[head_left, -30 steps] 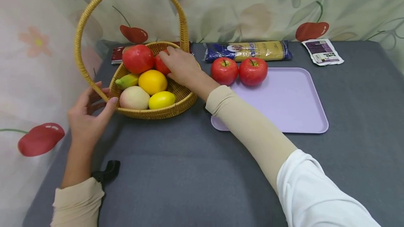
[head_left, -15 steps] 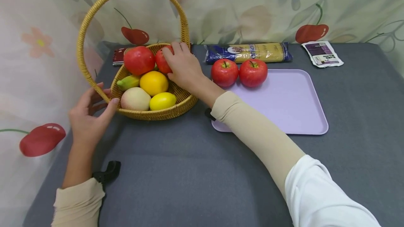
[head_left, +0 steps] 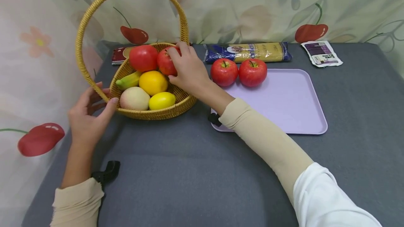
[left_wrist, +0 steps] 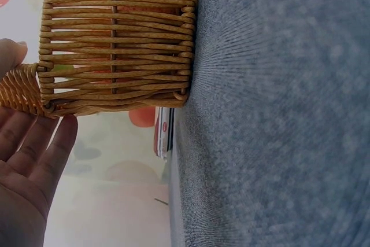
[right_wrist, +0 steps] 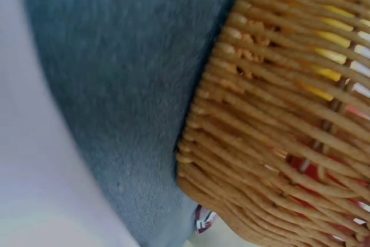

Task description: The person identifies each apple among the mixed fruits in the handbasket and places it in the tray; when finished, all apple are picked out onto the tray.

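Observation:
In the head view a wicker basket [head_left: 154,115] with a tall arched handle [head_left: 82,27] stands at the left. My left hand [head_left: 86,115] pinches the foot of that handle between thumb and fingers; the left wrist view shows the fingers [left_wrist: 49,148] beneath it. At the basket's far right side my right hand [head_left: 189,71] grips a red apple [head_left: 165,62], fingers over its top. Beside that apple lies a larger smooth red fruit [head_left: 143,58]. The basket also holds an orange [head_left: 153,83], a lemon [head_left: 162,101], a peach [head_left: 135,98] and a green-yellow banana [head_left: 127,81].
Right of the basket, two red apples [head_left: 224,72] sit at the back left of a lilac tray [head_left: 293,104]. A pasta packet [head_left: 249,52] lies behind them, with a white and purple pouch [head_left: 322,54] farther right. A dark red packet [head_left: 118,56] shows behind the basket.
My right hand has shifted slightly right with the apple, which shows more now. The larger red fruit has moved right, against it. The left hand stays on the handle.

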`<action>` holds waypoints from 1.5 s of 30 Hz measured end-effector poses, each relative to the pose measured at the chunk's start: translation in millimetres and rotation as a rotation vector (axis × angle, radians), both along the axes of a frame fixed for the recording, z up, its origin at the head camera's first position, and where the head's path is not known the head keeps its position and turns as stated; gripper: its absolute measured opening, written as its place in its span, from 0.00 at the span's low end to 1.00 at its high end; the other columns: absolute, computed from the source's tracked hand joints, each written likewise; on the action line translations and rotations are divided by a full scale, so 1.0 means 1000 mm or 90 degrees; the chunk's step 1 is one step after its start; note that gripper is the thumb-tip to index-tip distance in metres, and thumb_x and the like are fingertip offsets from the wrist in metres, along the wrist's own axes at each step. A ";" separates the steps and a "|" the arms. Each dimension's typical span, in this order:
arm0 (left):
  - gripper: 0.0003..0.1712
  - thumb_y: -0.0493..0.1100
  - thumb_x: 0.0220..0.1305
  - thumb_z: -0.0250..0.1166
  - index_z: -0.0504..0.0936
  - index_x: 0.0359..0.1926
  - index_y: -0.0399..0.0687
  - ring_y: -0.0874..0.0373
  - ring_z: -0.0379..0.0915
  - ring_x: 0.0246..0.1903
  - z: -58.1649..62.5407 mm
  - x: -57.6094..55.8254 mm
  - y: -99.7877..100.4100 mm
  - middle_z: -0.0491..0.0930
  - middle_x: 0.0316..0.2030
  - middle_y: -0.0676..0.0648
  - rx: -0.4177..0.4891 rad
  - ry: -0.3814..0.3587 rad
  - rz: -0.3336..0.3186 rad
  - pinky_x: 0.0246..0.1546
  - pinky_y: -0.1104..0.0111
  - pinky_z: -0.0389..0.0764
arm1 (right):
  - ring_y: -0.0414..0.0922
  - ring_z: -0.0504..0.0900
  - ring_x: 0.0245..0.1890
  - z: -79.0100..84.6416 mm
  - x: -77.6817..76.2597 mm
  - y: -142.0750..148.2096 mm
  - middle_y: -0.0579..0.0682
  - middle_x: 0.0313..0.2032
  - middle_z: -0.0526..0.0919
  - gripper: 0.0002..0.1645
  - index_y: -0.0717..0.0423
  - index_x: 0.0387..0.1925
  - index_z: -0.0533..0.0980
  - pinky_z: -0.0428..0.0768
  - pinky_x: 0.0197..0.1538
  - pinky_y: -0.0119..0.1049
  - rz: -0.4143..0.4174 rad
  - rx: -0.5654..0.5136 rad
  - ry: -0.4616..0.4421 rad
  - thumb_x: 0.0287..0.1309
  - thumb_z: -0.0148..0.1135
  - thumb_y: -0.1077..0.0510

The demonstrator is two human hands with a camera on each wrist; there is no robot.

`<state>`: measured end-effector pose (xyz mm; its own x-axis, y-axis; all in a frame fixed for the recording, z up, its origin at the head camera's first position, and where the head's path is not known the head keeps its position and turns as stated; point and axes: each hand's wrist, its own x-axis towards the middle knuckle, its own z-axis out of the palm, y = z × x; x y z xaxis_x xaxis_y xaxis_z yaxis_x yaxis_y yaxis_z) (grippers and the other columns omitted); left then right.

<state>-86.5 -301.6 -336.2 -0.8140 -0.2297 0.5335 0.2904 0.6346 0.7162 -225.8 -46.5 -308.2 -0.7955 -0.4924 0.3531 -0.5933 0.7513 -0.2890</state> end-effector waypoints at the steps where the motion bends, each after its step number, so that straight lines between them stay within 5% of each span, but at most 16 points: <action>1: 0.28 0.34 0.58 0.72 0.79 0.61 0.41 0.65 0.79 0.47 0.000 0.000 -0.001 0.83 0.48 0.38 0.000 0.001 0.000 0.47 0.78 0.79 | 0.54 0.67 0.62 0.000 0.001 0.002 0.57 0.65 0.65 0.40 0.52 0.65 0.69 0.77 0.61 0.42 -0.001 -0.012 -0.008 0.54 0.74 0.47; 45: 0.29 0.34 0.58 0.73 0.79 0.61 0.42 0.65 0.79 0.48 -0.006 -0.003 -0.006 0.84 0.49 0.40 -0.009 -0.007 0.006 0.46 0.79 0.79 | 0.50 0.71 0.55 0.003 0.025 0.043 0.54 0.55 0.71 0.36 0.53 0.58 0.74 0.74 0.60 0.41 0.032 -0.159 -0.034 0.49 0.77 0.47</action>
<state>-89.8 -307.7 -342.1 -0.8174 -0.2306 0.5279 0.2761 0.6475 0.7103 -200.4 -3.7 -305.6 -0.7931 -0.4346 0.4267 -0.6069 0.6232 -0.4933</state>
